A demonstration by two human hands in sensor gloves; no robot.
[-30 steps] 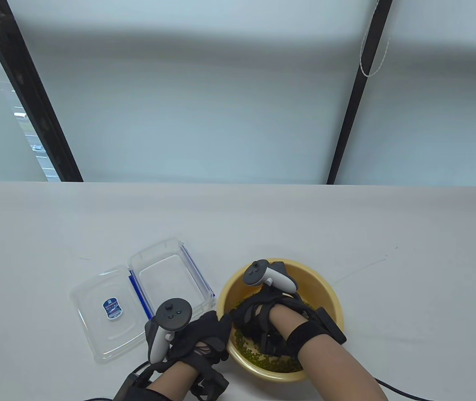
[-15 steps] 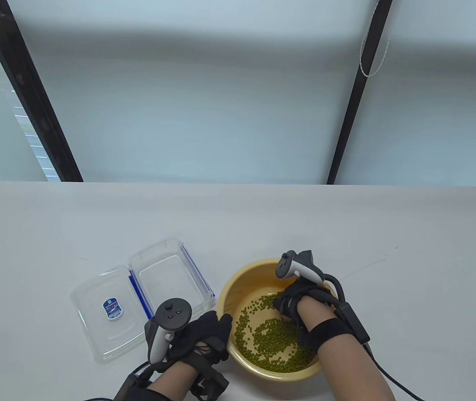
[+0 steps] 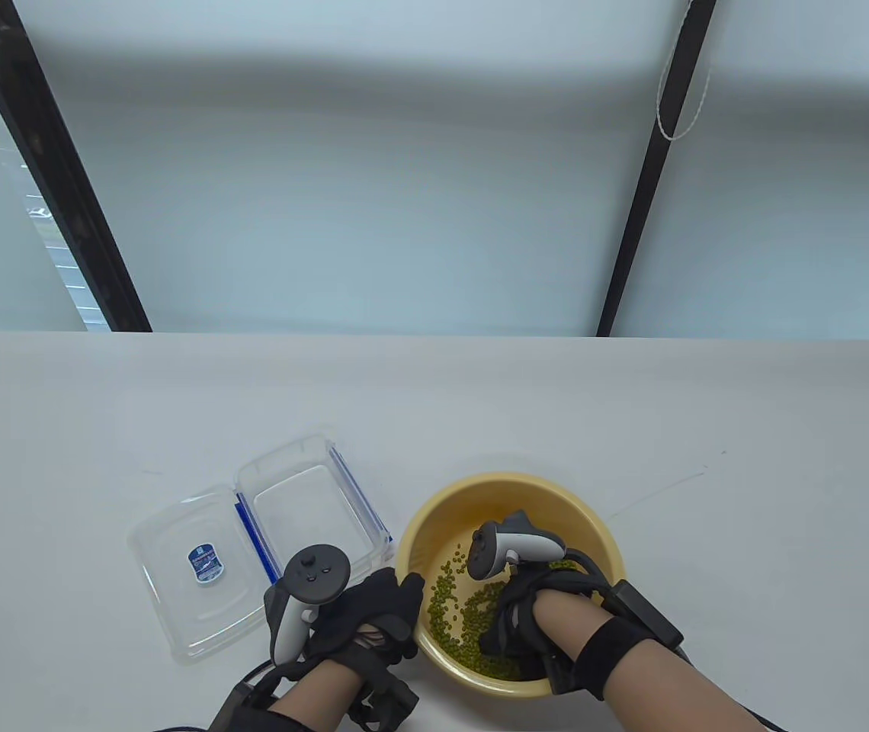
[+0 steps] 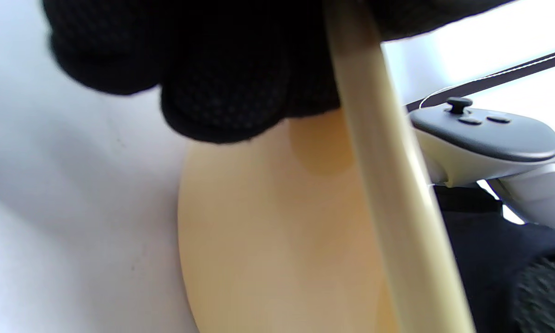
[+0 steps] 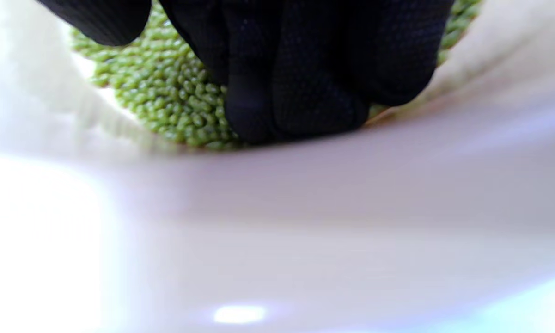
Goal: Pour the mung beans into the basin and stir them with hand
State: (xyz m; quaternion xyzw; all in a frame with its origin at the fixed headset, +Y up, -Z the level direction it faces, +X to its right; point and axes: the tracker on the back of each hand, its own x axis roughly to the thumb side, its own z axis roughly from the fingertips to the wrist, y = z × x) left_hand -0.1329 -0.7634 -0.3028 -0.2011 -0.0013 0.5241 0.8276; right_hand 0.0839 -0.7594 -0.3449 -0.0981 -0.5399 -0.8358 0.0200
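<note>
A yellow basin [image 3: 512, 480] stands at the table's near edge with green mung beans [image 3: 446, 602] spread over its floor. My left hand [image 3: 373, 610] grips the basin's left rim; in the left wrist view its fingers [image 4: 212, 92] lie on the outer wall [image 4: 268, 231] beside the rim [image 4: 388, 185]. My right hand [image 3: 514, 633] is inside the basin at its near side. Its fingers [image 5: 295, 69] reach down together into the beans [image 5: 166, 92] and hold nothing. The beans under this hand are hidden.
An empty clear plastic box [image 3: 305, 503] with blue seals lies left of the basin, its hinged lid [image 3: 190, 572] flat open beside it. Glove cables trail off the table's near edge. Black window posts rise behind the table.
My right hand swept from the basin's left part to its far right side, then back to the near side, pushing the beans around. My left hand stayed on the rim.
</note>
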